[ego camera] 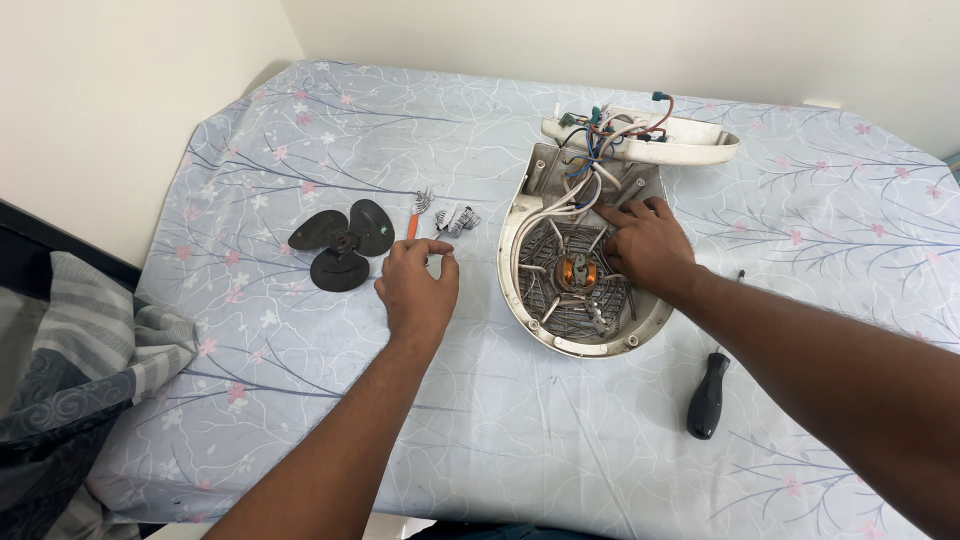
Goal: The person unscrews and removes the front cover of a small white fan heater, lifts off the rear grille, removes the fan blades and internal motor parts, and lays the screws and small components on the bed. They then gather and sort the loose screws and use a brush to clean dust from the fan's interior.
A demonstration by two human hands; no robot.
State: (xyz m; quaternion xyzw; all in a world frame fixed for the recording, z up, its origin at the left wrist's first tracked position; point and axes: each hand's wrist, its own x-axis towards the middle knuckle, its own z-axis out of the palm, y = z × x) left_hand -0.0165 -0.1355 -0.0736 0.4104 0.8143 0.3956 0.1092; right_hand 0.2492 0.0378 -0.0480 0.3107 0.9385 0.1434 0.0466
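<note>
An opened cream appliance shell [560, 335] lies in the middle of the table, showing a metal grille, an orange-wound motor [577, 271] and loose wires [590, 160]. My right hand [648, 245] rests inside it, fingers pressed on the grille's upper right. Its detached cream cover [690, 145] lies just behind. My left hand [417, 285] sits on the cloth to the left, fingers curled, thumb and forefinger pinching near small metal parts [455, 219]; whether it holds one is unclear. A black three-blade fan [343, 243] lies further left.
A black-handled screwdriver [708, 395] lies at the right, near my right forearm. An orange-handled tool [412, 226] pokes out above my left hand. A floral cloth [300, 130] covers the table. Grey patterned fabric [70, 370] is heaped at the left edge, walls behind.
</note>
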